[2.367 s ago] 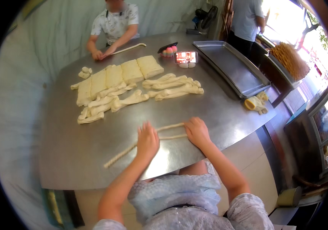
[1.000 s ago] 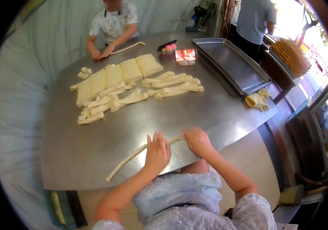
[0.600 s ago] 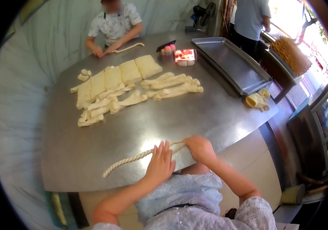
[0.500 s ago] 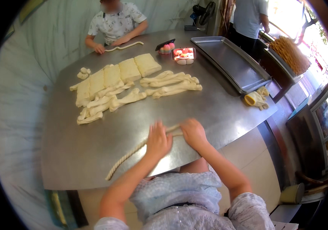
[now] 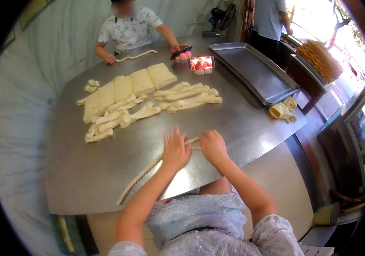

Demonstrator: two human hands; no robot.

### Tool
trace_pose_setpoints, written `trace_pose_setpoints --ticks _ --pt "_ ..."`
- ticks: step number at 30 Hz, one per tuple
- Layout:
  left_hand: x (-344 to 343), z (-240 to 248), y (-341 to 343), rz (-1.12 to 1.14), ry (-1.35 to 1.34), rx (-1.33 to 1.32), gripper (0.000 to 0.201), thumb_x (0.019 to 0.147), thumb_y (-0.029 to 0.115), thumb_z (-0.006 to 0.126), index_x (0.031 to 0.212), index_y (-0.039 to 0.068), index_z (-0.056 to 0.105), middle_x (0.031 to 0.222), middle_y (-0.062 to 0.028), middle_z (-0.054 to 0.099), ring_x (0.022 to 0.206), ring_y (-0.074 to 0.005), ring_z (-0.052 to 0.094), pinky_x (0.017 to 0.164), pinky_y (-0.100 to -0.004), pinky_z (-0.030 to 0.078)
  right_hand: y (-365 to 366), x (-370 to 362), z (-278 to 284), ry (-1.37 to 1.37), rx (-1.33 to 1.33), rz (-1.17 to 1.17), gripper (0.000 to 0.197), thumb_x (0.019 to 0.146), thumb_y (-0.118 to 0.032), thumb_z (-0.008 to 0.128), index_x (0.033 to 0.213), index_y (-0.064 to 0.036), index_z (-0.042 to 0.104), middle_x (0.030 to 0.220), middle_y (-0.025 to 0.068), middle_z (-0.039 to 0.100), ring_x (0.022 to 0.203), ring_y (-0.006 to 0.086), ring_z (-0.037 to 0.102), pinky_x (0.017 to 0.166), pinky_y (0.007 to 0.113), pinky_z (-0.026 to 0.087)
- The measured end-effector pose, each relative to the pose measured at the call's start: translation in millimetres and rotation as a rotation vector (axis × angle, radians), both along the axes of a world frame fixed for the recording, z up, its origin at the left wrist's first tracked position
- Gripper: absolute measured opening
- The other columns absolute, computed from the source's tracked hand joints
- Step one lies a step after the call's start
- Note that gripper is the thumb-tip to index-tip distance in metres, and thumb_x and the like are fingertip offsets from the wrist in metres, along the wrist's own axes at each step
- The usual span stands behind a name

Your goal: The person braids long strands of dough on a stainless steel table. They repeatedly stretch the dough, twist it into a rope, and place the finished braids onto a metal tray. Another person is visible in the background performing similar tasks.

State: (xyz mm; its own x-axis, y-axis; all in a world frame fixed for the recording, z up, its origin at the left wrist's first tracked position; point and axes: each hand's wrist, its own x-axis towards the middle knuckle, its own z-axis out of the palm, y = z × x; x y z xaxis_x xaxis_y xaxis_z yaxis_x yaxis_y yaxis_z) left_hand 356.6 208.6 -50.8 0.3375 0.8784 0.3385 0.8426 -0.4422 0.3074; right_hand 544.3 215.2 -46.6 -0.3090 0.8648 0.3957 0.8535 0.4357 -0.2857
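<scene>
My left hand [image 5: 175, 150]: fingers spread flat, pressing on the twisted dough rope [image 5: 142, 177].
My right hand [image 5: 212, 146]: palm down, fingers loosely open over the rope's other end.
Rope: near table [image 5: 84, 179] edge.

Left hand: left hand [image 5: 175, 150] lies flat, palm down, fingers [image 5: 170, 135] spread and pointing to 12 o'clock.
Right hand: right hand [image 5: 212, 146] sits just beside it at 3 o'clock, palm down, fingers loosely curled.
Forearms: both bare, rising from 6 o'clock and converging.
</scene>
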Motion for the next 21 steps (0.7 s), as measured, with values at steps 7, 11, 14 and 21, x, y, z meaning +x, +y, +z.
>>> trace_pose_setpoints --ticks 7,11,14,21 --pt "-15 9 -84 -0.421 0.081 -0.107 0.076 0.094 0.040 0.062 0.146 -0.010 0.037 0.156 -0.0296 0.034 0.148 -0.0438 0.029 0.122 -0.0551 0.021 -55 28 -18 0.025 0.217 0.246 0.026 0.086 -0.008 0.060 0.110 -0.0002 0.070 0.126 0.0148 0.066 0.120 0.0324 0.061 0.101 0.043 0.051" --pt "4 0 -64 -0.108 0.074 -0.055 0.071 0.095 0.039 0.061 0.144 -0.008 0.041 0.154 -0.0301 0.035 0.147 -0.0469 0.029 0.120 -0.0607 0.021 -38 14 -3 0.119 -0.145 0.103 0.027 0.084 -0.008 0.063 0.109 0.0003 0.070 0.122 0.0149 0.068 0.120 0.0332 0.061 0.103 0.044 0.050" --pt "1 10 7 -0.018 0.094 0.091 0.070 0.095 0.040 0.061 0.147 -0.002 0.041 0.157 -0.0289 0.033 0.148 -0.0434 0.029 0.120 -0.0608 0.020 2 -1 2 0.102 0.082 0.014 0.026 0.085 -0.008 0.063 0.109 -0.0005 0.070 0.120 0.0146 0.068 0.116 0.0334 0.062 0.099 0.046 0.050" --pt "-13 6 -87 -0.437 0.055 -0.103 0.074 0.096 0.044 0.057 0.145 -0.009 0.041 0.157 -0.0282 0.033 0.148 -0.0426 0.028 0.122 -0.0571 0.020 -66 24 -20 -0.015 0.230 0.208 0.030 0.083 -0.011 0.064 0.111 -0.0026 0.070 0.117 0.0144 0.069 0.112 0.0308 0.063 0.098 0.043 0.050"
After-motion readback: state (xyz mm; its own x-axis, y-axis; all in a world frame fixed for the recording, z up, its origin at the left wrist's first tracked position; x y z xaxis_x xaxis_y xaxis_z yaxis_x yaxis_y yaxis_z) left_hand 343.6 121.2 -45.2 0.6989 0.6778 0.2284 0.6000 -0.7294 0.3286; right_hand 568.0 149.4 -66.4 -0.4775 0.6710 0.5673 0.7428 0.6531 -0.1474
